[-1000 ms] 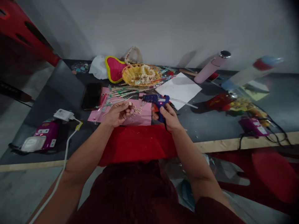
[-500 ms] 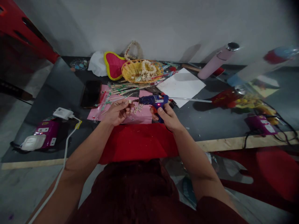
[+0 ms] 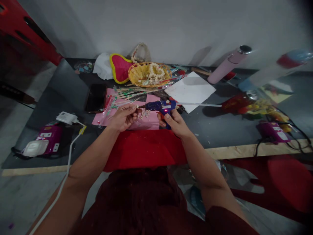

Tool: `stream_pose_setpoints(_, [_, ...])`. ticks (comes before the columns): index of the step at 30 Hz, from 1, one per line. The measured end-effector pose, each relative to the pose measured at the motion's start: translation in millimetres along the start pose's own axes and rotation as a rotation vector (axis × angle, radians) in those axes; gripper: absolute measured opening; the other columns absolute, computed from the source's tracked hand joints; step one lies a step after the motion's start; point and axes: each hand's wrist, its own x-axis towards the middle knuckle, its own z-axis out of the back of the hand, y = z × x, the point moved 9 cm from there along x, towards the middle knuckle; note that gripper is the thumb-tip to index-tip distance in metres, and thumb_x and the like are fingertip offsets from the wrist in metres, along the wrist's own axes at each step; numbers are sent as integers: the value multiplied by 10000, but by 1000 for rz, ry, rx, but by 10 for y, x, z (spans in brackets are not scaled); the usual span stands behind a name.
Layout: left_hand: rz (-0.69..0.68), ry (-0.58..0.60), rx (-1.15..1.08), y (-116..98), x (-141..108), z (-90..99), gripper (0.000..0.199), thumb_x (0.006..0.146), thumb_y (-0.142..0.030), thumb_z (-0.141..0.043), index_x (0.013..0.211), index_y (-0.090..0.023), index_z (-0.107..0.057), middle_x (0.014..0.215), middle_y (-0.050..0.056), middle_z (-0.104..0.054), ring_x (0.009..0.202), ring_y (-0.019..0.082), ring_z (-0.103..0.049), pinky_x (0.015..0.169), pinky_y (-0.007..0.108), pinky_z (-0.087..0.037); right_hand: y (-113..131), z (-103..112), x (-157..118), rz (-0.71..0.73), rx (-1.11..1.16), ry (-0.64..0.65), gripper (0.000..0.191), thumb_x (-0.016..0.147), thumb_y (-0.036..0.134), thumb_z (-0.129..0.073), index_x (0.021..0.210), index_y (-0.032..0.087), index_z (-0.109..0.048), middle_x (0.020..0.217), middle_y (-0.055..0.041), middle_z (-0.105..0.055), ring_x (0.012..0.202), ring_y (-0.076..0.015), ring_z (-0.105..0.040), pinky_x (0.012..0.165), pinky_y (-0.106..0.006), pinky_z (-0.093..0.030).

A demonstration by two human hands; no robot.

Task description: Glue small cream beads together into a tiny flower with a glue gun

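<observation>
My right hand [image 3: 174,122] is wrapped around the handle of a blue glue gun [image 3: 160,105], whose small red light is lit. A long clear glue stick [image 3: 199,104] sticks out of its back end. The nozzle points left, at the fingertips of my left hand [image 3: 125,117]. Those fingers pinch a small pale piece [image 3: 137,106] right by the nozzle; its kind is too small to make out. Beneath the nozzle, more small pale pieces [image 3: 145,113] lie on a pink sheet [image 3: 149,122].
Behind my hands are thin sticks [image 3: 130,93] and a yellow wicker basket [image 3: 134,78] with pale strung pieces. A black phone [image 3: 96,98] lies left, white paper [image 3: 192,88] right. A pink bottle [image 3: 223,67] and purple power blocks [image 3: 274,131] stand farther out.
The pale piece in my left fingers has turned or shifted slightly at the nozzle, showing less of itself. My grip on the glue gun stays the same.
</observation>
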Motion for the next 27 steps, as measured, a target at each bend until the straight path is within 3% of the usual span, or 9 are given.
stream_pose_setpoints(27, [-44, -10, 9, -24, 9, 12, 80, 688, -143, -703, 716, -104, -640, 714, 63, -663, 497, 39, -504, 447, 139, -427, -6, 23, -2, -5, -38, -29, 330, 839, 484, -541, 1049, 264, -416, 854, 3, -522, 579, -73, -420, 562, -246, -403])
